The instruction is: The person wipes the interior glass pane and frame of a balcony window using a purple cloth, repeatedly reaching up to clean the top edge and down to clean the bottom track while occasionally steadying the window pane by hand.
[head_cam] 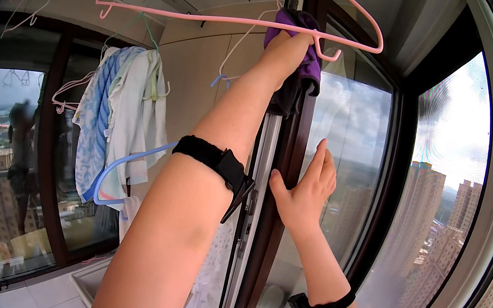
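Observation:
My left hand [288,56] reaches high and presses a purple and black cloth [310,69] around the upper part of the dark window sash frame [292,147]. The cloth and the bar of a pink hanger [230,19] hide its fingers. The hanger hangs across the top of the view, in front of that wrist. Lower down, my right hand [308,191] is spread beside the same sash, with its thumb at the brown frame and its fingers up before the glass pane [354,123]. Nothing is held in it.
Light blue and white garments [124,109] hang on the left, with a blue hanger [107,179] near my left forearm. A screened window [441,186] on the right overlooks tall buildings. Glass doors [0,137] stand at far left. Pale clothes [205,284] hang below my arm.

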`<state>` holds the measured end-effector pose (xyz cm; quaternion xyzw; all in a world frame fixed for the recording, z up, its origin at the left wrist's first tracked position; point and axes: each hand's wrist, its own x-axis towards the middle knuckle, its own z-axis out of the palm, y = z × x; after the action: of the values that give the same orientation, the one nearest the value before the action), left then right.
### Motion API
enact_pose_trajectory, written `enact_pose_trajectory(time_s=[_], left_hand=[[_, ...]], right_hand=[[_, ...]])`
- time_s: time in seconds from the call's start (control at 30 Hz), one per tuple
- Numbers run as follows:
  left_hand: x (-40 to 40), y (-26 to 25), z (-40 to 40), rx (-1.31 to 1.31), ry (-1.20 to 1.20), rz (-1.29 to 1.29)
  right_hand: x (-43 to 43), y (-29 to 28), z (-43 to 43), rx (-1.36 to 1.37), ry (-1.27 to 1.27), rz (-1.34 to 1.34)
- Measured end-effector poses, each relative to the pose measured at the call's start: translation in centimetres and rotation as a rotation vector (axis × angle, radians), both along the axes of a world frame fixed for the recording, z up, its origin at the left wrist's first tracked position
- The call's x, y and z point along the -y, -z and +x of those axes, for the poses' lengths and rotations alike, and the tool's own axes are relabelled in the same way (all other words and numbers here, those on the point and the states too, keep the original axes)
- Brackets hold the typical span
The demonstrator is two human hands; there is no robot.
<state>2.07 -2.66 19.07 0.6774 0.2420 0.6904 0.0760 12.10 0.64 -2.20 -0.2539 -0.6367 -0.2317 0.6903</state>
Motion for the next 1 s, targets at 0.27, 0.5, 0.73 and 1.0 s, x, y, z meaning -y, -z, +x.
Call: enact_pose_trajectory(time_s=[0.27, 0.5, 0.73, 1.0], left_hand=[[-1.6, 0.2, 0.1, -0.192, -0.414, 0.248], [-3.3, -2.3, -0.2, -0.226, -0.552, 0.46], [-6.0, -9.0, -1.3, -0.459, -0.829, 0.492], [-4.1, -8.5, 0.2, 0.008, -0.309, 0.26]], right_hand=[[0.0, -10.3, 0.2, 0.003, 0.242, -0.005], [-0.4, -10.7, -0.2, 0.046, 0.213, 0.074], [-0.3, -10.7, 0.3, 0.085, 0.091, 0.003], [-1.7, -10.7, 0.7, 0.059, 0.077, 0.058]])
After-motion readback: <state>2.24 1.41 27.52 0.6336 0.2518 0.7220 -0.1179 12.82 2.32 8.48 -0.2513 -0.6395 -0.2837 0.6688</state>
